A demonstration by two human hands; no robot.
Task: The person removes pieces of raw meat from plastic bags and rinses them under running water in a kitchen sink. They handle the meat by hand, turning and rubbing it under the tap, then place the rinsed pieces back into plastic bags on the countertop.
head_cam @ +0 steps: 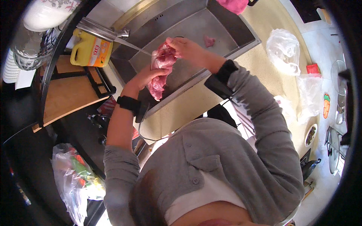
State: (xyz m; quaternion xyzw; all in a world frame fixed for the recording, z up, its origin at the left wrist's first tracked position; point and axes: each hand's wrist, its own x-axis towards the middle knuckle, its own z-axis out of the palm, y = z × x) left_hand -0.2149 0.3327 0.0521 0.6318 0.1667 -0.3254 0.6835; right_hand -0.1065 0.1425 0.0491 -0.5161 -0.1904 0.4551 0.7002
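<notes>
A long slab of raw red meat (pixel 161 70) is held over a stainless steel sink (pixel 195 31). My left hand (pixel 145 77) grips its lower left part, thumb across the front. At its upper end, my right hand (pixel 186 50) has its fingers and thumb closed on the meat. A stream of water runs from the metal faucet (pixel 96 28) toward the meat's left side. One small piece of raw meat (pixel 209 41) lies apart on the sink floor, to the right of my right hand.
A yellow detergent jug (pixel 92 49) stands left of the sink near a wooden shelf (pixel 65 93). A pink cloth (pixel 234 4) lies at the sink's far edge. Clear plastic bags (pixel 283 52) and a small dish of food (pixel 311 135) rest on the right counter. Lower left is a bag of vegetables (pixel 76 172).
</notes>
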